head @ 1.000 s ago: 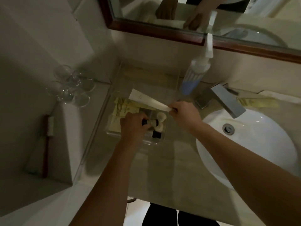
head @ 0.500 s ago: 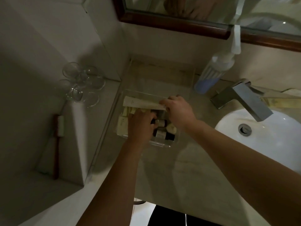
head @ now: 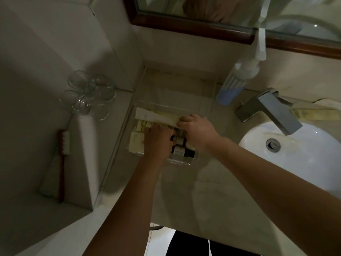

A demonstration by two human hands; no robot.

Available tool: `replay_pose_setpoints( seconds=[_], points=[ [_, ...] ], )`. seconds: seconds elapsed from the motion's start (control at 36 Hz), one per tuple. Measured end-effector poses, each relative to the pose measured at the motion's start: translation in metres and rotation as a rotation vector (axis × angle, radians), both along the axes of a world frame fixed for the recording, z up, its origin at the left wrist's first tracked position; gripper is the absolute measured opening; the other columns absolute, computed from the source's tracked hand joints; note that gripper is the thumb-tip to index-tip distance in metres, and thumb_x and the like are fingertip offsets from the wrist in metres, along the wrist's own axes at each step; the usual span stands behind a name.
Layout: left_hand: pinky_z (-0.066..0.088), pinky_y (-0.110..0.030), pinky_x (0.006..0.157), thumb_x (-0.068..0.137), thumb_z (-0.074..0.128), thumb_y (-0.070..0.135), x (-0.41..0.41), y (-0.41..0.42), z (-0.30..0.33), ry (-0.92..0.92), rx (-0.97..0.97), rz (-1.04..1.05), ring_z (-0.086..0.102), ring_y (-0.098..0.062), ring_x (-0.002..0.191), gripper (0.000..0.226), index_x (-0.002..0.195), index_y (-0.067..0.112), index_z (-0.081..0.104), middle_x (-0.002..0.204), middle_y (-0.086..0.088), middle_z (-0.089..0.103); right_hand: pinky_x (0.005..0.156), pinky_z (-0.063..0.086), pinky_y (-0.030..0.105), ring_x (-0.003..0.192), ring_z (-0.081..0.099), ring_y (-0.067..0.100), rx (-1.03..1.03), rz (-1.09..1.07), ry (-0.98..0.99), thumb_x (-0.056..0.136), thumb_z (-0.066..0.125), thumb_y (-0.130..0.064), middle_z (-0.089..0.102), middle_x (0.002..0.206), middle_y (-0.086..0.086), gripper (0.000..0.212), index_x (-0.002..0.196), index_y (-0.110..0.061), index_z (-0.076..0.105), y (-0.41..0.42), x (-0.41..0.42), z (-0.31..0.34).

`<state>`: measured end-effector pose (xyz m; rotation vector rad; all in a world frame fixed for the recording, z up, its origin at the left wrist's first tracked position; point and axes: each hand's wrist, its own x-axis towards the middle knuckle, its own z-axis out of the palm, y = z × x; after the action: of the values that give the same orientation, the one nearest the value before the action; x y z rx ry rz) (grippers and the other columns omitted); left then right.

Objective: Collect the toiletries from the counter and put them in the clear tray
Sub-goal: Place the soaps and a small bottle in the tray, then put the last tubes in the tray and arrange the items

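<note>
Both hands work inside the clear tray [head: 186, 162] on the tabletop [head: 212, 191]. The right hand [head: 197, 131] pinches one end of a long flat white packet [head: 156, 117], laying it across the tray's back. The left hand [head: 159, 138] curls around small dark-capped bottles [head: 180, 145]; its fingers are mostly hidden. The packet looks light and floppy, best held mid-length; the bottles seem rigid, smooth, possibly slippery.

The clear tray [head: 186, 162] sits on the counter [head: 193, 196] left of the sink [head: 313, 154], small bottles [head: 181, 147] and packets [head: 137, 143] inside it, a pump bottle [head: 233, 85] behind, glasses [head: 88, 93] on the ledge to its left.
</note>
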<state>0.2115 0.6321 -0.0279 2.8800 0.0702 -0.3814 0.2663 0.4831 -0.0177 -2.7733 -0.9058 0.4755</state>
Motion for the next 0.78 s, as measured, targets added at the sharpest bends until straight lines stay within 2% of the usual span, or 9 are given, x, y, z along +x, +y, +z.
replay_pose_setpoints(
  seconds=[0.08,0.17,0.28,0.33,0.42,0.5,0.58,0.69,0.78],
  points=[
    [0.038,-0.043,0.093,0.084,0.066,0.027,-0.002,-0.004,0.000,-0.001,0.006,-0.018,0.050,-0.023,0.112,0.020,0.101,0.035,0.073,0.115,0.008,0.064,0.091,0.047,0.042,0.117,0.051,0.033,0.104,-0.059,0.099,0.079,0.060,-0.010,0.058,0.130,0.009,0.045,0.124,-0.014,0.061,-0.009,-0.001,0.006],
    [0.036,-0.041,0.091,0.088,0.061,0.029,-0.003,-0.013,0.006,0.004,0.045,-0.021,0.051,-0.021,0.111,0.021,0.105,0.035,0.071,0.117,0.009,0.063,0.099,0.044,0.040,0.122,0.050,0.031,0.195,-0.109,0.134,0.083,0.057,-0.007,0.055,0.135,0.010,0.045,0.127,-0.014,0.060,-0.024,-0.001,0.018],
    [0.039,-0.040,0.084,0.091,0.054,0.030,0.004,-0.036,0.026,-0.109,0.046,0.002,0.056,-0.024,0.101,0.023,0.107,0.026,0.069,0.109,0.001,0.065,0.088,0.051,0.044,0.115,0.054,0.027,0.231,-0.173,0.048,0.087,0.051,-0.010,0.058,0.130,0.005,0.039,0.124,-0.018,0.061,-0.055,0.001,0.037],
    [0.043,-0.039,0.083,0.089,0.059,0.028,0.010,-0.053,0.043,-0.202,-0.067,0.027,0.060,-0.026,0.098,0.021,0.105,0.021,0.070,0.105,-0.003,0.067,0.083,0.053,0.044,0.108,0.059,0.029,0.263,-0.198,0.001,0.086,0.051,-0.011,0.062,0.123,0.006,0.037,0.121,-0.017,0.063,-0.075,0.001,0.049],
    [0.051,-0.039,0.074,0.085,0.061,0.020,0.023,-0.091,0.068,-0.338,-0.211,0.007,0.064,-0.029,0.082,0.012,0.090,0.014,0.071,0.090,-0.008,0.067,0.087,0.051,0.044,0.110,0.059,0.030,0.293,-0.282,-0.036,0.087,0.048,-0.011,0.063,0.124,0.008,0.040,0.124,-0.017,0.061,-0.112,0.001,0.070],
    [0.050,-0.038,0.065,0.083,0.055,0.022,0.039,-0.140,0.085,-0.398,-0.231,-0.029,0.063,-0.031,0.077,0.017,0.083,0.012,0.068,0.084,-0.011,0.066,0.083,0.050,0.041,0.106,0.059,0.031,0.299,-0.336,-0.073,0.088,0.048,-0.012,0.064,0.117,0.010,0.036,0.119,-0.017,0.064,-0.157,0.002,0.089],
    [0.048,-0.034,0.060,0.081,0.052,0.022,0.054,-0.196,0.099,-0.458,-0.272,-0.130,0.063,-0.029,0.073,0.020,0.082,0.012,0.070,0.083,-0.010,0.068,0.077,0.051,0.038,0.097,0.063,0.028,0.322,-0.427,-0.121,0.088,0.041,-0.022,0.067,0.107,0.006,0.033,0.108,-0.019,0.066,-0.211,0.006,0.101],
    [0.050,-0.035,0.078,0.084,0.056,0.016,0.070,-0.276,0.098,-0.415,-0.309,-0.239,0.064,-0.028,0.090,0.022,0.100,0.013,0.071,0.100,-0.009,0.069,0.080,0.052,0.038,0.099,0.063,0.026,0.325,-0.566,-0.134,0.089,0.045,-0.021,0.069,0.110,0.002,0.033,0.114,-0.023,0.066,-0.296,0.009,0.098],
    [0.050,-0.038,0.079,0.087,0.055,0.016,0.078,-0.337,0.092,-0.325,-0.291,-0.273,0.061,-0.030,0.096,0.024,0.107,0.014,0.070,0.104,-0.010,0.066,0.085,0.051,0.040,0.105,0.060,0.026,0.318,-0.657,-0.103,0.093,0.045,-0.018,0.067,0.115,0.005,0.032,0.118,-0.018,0.065,-0.363,0.012,0.089]
  ],
)
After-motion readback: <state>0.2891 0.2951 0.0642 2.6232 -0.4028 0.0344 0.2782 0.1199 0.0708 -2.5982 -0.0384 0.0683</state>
